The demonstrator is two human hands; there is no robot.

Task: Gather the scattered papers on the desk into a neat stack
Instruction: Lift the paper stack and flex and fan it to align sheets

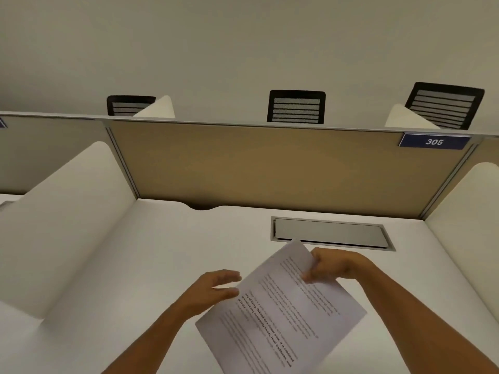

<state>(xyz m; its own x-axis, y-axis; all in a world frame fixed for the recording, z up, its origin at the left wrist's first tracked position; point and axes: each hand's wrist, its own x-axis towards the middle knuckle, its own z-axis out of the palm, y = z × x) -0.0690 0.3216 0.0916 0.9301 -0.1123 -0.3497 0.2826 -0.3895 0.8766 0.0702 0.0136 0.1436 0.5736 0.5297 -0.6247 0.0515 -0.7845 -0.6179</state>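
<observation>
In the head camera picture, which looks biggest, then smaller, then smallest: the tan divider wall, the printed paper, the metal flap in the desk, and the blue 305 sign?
1. tan divider wall
2. printed paper, though it is nearest the camera, which makes it look bigger
3. metal flap
4. blue 305 sign

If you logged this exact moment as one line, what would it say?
stage: gathering | right hand: pinching printed papers at top edge | left hand: open, at their left edge | papers: tilted, over white desk

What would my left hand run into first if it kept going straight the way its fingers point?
The printed papers: the left hand points right at their near edge, fingertips about touching, though depth is unclear.
</observation>
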